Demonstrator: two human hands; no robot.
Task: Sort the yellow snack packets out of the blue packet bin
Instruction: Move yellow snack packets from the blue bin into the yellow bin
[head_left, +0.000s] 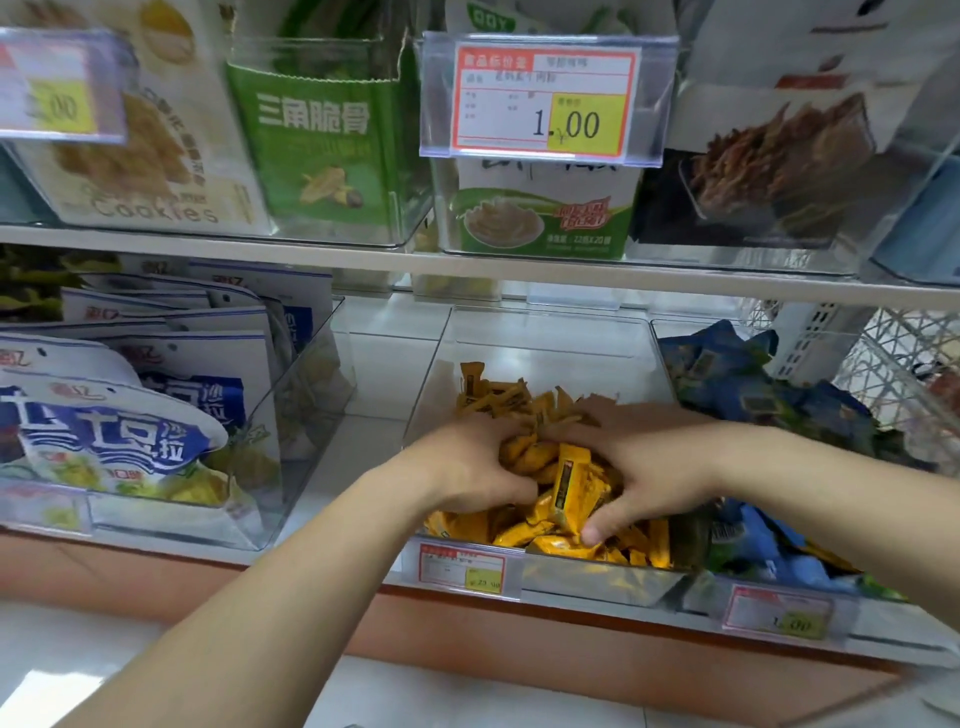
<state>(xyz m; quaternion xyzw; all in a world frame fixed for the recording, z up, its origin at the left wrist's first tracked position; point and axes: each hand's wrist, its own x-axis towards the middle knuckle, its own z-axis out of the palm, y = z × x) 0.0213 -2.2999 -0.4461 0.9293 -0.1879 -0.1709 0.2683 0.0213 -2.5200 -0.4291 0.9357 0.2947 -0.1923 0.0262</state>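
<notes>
Several yellow snack packets (524, 535) fill a clear plastic bin (540, 343) in the middle of the lower shelf. Both my hands are inside this bin. My left hand (467, 462) curls its fingers into the yellow pile. My right hand (649, 467) grips a bunch of yellow packets (574, 483), thumb at the front. To the right stands the blue packet bin (691, 603), heaped with blue packets (753, 395); a bit of yellow (831, 558) shows among them near its front.
A clear bin of white-and-blue snack bags (119, 426) stands at the left. The upper shelf (467, 267) with boxes and a hanging price tag (545, 98) overhangs the bins. Price tags (462, 569) clip the lower shelf's front edge. A white wire rack (883, 358) is at far right.
</notes>
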